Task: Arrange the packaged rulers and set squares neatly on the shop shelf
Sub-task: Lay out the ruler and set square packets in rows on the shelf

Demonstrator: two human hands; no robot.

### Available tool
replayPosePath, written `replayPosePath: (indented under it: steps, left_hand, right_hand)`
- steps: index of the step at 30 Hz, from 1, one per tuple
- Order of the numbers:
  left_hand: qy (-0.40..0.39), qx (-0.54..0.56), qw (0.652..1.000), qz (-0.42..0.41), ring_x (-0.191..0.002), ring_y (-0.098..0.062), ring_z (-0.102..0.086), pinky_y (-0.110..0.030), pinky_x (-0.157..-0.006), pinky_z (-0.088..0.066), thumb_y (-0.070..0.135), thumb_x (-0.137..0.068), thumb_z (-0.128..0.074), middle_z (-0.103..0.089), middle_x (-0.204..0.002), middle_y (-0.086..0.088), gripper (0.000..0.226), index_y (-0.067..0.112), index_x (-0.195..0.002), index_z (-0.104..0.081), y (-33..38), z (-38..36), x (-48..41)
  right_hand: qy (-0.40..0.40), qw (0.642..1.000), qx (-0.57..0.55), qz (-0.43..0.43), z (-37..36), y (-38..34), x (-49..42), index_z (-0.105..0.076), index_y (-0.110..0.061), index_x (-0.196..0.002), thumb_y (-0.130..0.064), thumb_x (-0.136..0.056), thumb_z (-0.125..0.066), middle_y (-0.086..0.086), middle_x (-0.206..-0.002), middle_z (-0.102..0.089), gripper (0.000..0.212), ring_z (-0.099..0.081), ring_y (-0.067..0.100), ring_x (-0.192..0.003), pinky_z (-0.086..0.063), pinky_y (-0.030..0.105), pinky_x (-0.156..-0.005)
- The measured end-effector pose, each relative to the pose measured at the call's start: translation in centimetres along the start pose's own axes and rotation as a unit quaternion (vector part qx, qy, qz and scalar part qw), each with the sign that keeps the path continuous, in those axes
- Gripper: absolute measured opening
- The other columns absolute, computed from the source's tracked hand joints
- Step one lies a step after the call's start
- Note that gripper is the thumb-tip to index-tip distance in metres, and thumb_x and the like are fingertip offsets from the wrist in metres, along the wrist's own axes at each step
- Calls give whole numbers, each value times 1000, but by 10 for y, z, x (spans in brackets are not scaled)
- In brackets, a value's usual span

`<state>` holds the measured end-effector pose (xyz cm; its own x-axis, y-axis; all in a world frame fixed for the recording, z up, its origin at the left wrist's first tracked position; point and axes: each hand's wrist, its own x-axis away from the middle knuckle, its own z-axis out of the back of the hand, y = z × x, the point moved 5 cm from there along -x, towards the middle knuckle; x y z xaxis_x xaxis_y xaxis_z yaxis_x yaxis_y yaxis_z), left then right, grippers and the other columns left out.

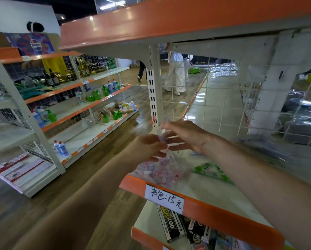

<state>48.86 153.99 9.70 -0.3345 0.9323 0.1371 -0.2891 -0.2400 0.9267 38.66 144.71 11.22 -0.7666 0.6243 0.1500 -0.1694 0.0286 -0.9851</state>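
Observation:
A clear packet of pink rulers and set squares (162, 170) hangs blurred over the left end of the white shelf (205, 186) with the orange front edge. My left hand (147, 147) grips the packet's top from the left. My right hand (183, 136) pinches the same top from the right, fingers pointing left. A green set square packet (212, 172) lies flat on the shelf just right of the pink one, under my right forearm.
A handwritten price label (164, 198) is stuck on the shelf's front edge. Black boxed goods (171, 226) fill the shelf below. A wire grid back panel (214, 105) closes the rear. Plastic-wrapped goods (270, 150) lie at the right. Another shelving unit (75, 105) with bottles stands across the aisle.

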Motion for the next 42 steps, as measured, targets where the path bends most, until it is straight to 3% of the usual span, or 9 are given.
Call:
replayPosePath:
  steps: [3,6,12,18,26,29,33,37,42]
  left_hand:
    - [41,48,998,2,-70,-22,-66,-39,-77,-56,15,-93,-58,-72,-93,-14,15,5,-102,-64,1,4,-1]
    - [33,13,999,10,-58,-16,-56,-30,-62,-52,18,-93,-59,-72,-84,-10,14,5,-95,-65,1,10,-1]
    - [34,8,999,28,-67,-18,-50,-36,-75,-52,20,-92,-59,-67,-74,-6,19,5,-101,-67,-2,16,-2]
    - [81,-11,996,28,-66,-13,-50,-26,-67,-50,22,-91,-61,-65,-72,-2,16,8,-89,-70,-5,22,-14]
    - [80,-27,996,-3,-66,-12,-50,-23,-62,-41,20,-90,-62,-63,-70,-2,11,12,-88,-70,22,-10,-41]
    - [51,-30,998,-14,-70,-14,-49,-23,-63,-41,19,-91,-61,-62,-72,-3,11,11,-93,-70,29,-27,-50]
    - [19,-29,999,-29,-68,-12,-50,-22,-65,-42,18,-92,-60,-61,-72,-1,12,12,-96,-68,42,-51,-63]
    - [16,-75,997,-28,-67,-14,-49,-21,-59,-39,17,-89,-62,-60,-74,-2,9,12,-84,-68,52,-71,-78]
    - [13,-147,988,-38,-61,-15,-38,-19,-48,-29,6,-87,-56,-46,-80,-9,9,15,-87,-55,47,-77,-87]
  right_hand:
    - [22,999,-18,-15,6,9,2,-65,-12,-94,-25,-88,-66,5,-83,-69,14,-68,16,-71,-57,28,-65]
    - [54,998,-34,-10,18,12,4,-67,-12,-93,-19,-87,-67,5,-84,-69,9,-68,14,-72,-57,26,-62]
    - [74,995,-59,-1,28,13,5,-68,-11,-89,-13,-86,-68,3,-80,-72,4,-67,9,-65,-52,20,-54]
    - [101,988,105,45,39,3,12,-65,-12,-91,-10,-84,-68,0,-75,-69,8,-65,4,-62,-52,16,-58]
    - [164,924,326,116,77,-12,32,-64,-6,-117,-8,-83,-66,1,-91,-64,34,-59,11,-77,-47,25,-74]
    - [171,901,386,101,90,-6,43,-63,-10,-121,-19,-81,-71,1,-101,-67,42,-62,14,-95,-48,27,-85]
    - [195,862,463,68,107,-4,56,-62,-15,-122,-29,-83,-69,2,-110,-67,43,-61,20,-101,-49,32,-88]
    - [219,859,463,22,132,5,62,-60,-11,-126,-30,-85,-68,6,-120,-64,45,-60,22,-106,-47,31,-89]
    - [204,838,503,-55,145,28,62,-57,-16,-128,-35,-87,-64,4,-127,-60,46,-58,22,-112,-46,33,-93]
